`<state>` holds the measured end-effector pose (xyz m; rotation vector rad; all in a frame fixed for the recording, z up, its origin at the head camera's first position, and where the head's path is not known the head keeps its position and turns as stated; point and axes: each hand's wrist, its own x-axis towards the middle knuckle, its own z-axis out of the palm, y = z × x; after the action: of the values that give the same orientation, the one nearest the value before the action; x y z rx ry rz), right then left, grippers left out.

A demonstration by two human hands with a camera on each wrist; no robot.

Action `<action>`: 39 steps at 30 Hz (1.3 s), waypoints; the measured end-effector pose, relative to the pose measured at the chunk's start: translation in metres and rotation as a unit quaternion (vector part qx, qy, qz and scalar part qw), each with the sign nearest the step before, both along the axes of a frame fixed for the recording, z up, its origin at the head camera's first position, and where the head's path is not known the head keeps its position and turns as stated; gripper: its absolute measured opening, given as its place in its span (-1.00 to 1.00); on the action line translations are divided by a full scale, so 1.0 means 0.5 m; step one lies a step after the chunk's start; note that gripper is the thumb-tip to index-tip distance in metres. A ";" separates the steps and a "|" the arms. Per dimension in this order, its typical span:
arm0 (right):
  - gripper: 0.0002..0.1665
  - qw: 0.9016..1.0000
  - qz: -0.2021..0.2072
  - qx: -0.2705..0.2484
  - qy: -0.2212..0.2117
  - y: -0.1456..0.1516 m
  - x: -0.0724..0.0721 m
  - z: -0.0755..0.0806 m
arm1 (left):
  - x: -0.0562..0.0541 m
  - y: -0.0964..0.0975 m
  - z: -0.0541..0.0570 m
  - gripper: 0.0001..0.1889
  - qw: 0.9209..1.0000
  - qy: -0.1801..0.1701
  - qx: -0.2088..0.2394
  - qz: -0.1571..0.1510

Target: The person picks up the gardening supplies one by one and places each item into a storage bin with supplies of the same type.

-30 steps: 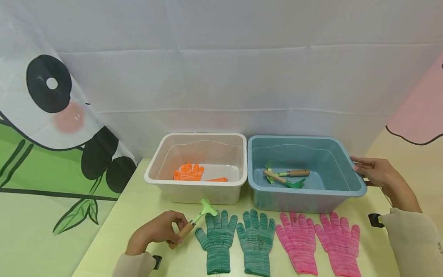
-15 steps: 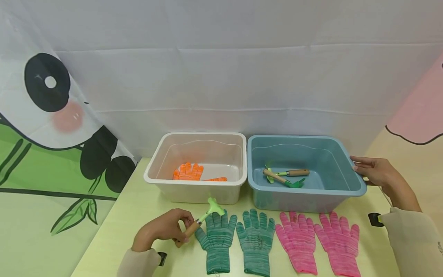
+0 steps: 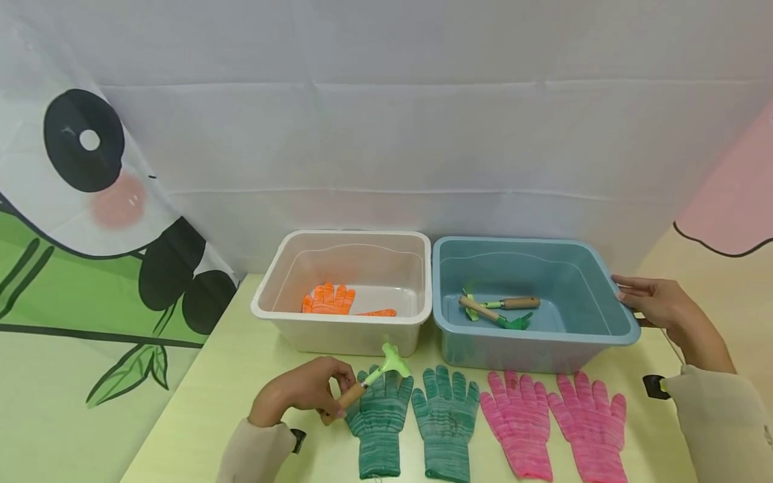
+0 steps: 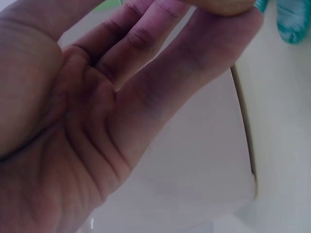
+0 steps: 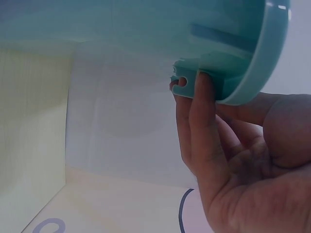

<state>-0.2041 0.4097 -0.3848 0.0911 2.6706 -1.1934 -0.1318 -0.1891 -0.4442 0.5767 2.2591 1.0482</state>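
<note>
My left hand pinches the wooden handle of a small hand rake with a flared light green head. The rake is held above a green knitted glove, its head pointing toward the bins. In the left wrist view, fingertips meet the handle at the top edge; the head is out of view. My right hand holds the right rim of the blue bin. In the right wrist view, fingers reach under that rim to a notched tab.
An off-white bin holding orange gloves stands left of the blue one. Two small garden tools lie crossed inside the blue bin. Another green glove and two pink gloves lie along the table's front. A fabric backdrop rises behind.
My left hand has moved right and slightly away from me with the hand rake, bringing it over the leftmost green glove. My right hand stays at the blue bin's rim.
</note>
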 end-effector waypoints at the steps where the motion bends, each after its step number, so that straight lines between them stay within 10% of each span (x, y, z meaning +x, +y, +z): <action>1: -0.30 1.000 -0.001 0.001 0.000 0.000 0.001 -0.001 | -0.002 0.004 0.002 -0.66 1.000 0.006 -0.001 -0.006; 39: -0.30 1.000 -0.008 -0.001 0.006 0.003 -0.001 -0.011 | -0.058 0.127 0.103 -0.67 0.990 0.087 -0.052 -0.101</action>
<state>-0.2045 0.4110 -0.3902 0.1068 2.6838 -1.2057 -0.1608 -0.1254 -0.3928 0.8606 2.3302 0.8019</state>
